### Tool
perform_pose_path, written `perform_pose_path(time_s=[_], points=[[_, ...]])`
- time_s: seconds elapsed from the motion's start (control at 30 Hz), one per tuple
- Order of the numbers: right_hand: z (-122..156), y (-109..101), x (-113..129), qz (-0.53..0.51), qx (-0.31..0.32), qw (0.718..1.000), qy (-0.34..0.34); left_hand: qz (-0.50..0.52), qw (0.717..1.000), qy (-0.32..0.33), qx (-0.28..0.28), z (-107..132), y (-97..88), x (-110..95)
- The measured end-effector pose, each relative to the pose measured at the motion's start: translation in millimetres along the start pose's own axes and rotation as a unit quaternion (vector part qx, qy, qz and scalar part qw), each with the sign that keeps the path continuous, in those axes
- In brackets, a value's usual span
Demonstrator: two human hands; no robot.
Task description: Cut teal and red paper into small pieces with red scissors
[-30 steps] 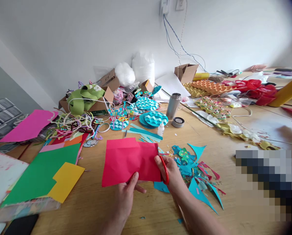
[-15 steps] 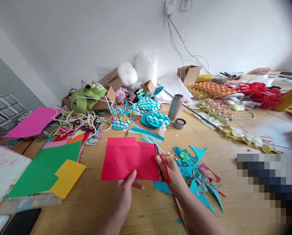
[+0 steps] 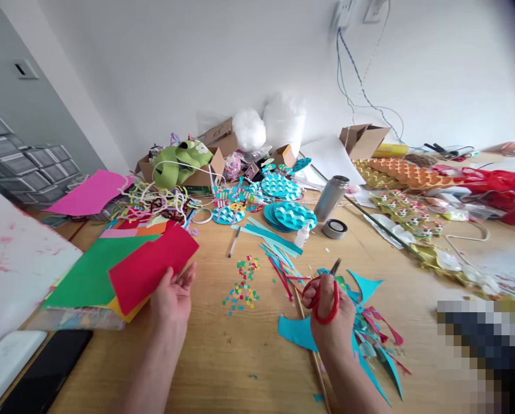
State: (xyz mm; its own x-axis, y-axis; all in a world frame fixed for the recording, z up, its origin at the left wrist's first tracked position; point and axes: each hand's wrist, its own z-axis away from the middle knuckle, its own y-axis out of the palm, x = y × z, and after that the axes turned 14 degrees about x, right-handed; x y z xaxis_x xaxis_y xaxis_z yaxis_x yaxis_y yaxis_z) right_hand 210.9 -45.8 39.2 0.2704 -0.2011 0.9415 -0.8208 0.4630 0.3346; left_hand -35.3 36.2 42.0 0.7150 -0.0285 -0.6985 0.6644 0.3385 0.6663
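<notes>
My left hand (image 3: 173, 296) pinches the near edge of a red sheet of paper (image 3: 152, 265), thumb on top and fingers beneath. The sheet is tilted above a green sheet (image 3: 89, 273) and covers most of a yellow one. Well apart from it, my right hand (image 3: 333, 325) is closed around red-handled scissors (image 3: 335, 302), a finger or thumb through the loop. Their dark blades (image 3: 335, 266) point away from me and look closed. Beneath and beside that hand lie blue paper offcuts (image 3: 298, 332) and thin red strips.
Small coloured paper dots (image 3: 242, 290) lie mid-table near a pen (image 3: 234, 241). Farther back are blue wavy discs (image 3: 289, 215), a white glue bottle (image 3: 303, 234), a steel flask (image 3: 331, 198) and its lid (image 3: 335, 228). A black phone (image 3: 50, 368) rests at the front left.
My left hand has carried the red sheet left, away from the scissors. The paper dots that it hid now show. My right hand has turned the scissors upright, and the view has shifted left.
</notes>
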Motion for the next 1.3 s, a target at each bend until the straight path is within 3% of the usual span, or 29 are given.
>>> perform_pose_path(time_s=[0.1,0.23,0.43,0.53,0.6,0.67,0.73,0.77,0.83,0.9,1.0,1.07,1.13,1.2,1.3], points=[[-3,-2,5,0.003,-0.035,0.999,-0.041,0.032,0.999,0.008,-0.022,-8,-11.0,-9],[-5,-6,7,0.036,-0.055,0.996,-0.063,0.062,0.998,-0.003,-0.024,-8,-15.7,-5],[-10,-12,13,0.122,-0.032,0.99,-0.06,0.062,0.992,-0.108,0.014,5,-4.3,8],[-14,-14,16,0.156,-0.014,0.987,-0.026,-0.013,0.987,-0.138,0.085,13,8.0,14],[-17,-15,16,0.165,-0.021,0.986,-0.023,-0.11,0.967,-0.131,0.19,17,20.7,23],[-18,-18,15,0.166,-0.04,0.985,-0.034,-0.236,0.919,-0.113,0.296,20,36.3,38],[-19,-20,14,0.162,-0.06,0.983,-0.052,-0.387,0.841,-0.035,0.377,19,52.5,57],[-19,-21,14,0.161,-0.068,0.983,-0.062,-0.462,0.785,0.028,0.411,18,60.0,68],[-19,-22,14,0.162,-0.075,0.981,-0.076,-0.581,0.647,0.153,0.47,15,73.2,88],[-19,-22,15,0.163,-0.079,0.98,-0.082,-0.655,0.52,0.22,0.501,11,83.4,106],[-19,-22,16,0.168,-0.082,0.979,-0.08,-0.724,0.387,0.266,0.505,8,93.3,125],[-18,-22,17,0.178,-0.085,0.977,-0.076,-0.747,0.334,0.283,0.5,5,96.3,133],[-18,-22,18,0.18,-0.082,0.977,-0.076,-0.756,0.308,0.296,0.495,3,97.1,138],[-18,-23,18,0.176,-0.08,0.978,-0.076,-0.756,0.304,0.308,0.491,2,96.2,139],[-18,-23,18,0.168,-0.078,0.98,-0.076,-0.741,0.319,0.329,0.491,1,93.7,138]])
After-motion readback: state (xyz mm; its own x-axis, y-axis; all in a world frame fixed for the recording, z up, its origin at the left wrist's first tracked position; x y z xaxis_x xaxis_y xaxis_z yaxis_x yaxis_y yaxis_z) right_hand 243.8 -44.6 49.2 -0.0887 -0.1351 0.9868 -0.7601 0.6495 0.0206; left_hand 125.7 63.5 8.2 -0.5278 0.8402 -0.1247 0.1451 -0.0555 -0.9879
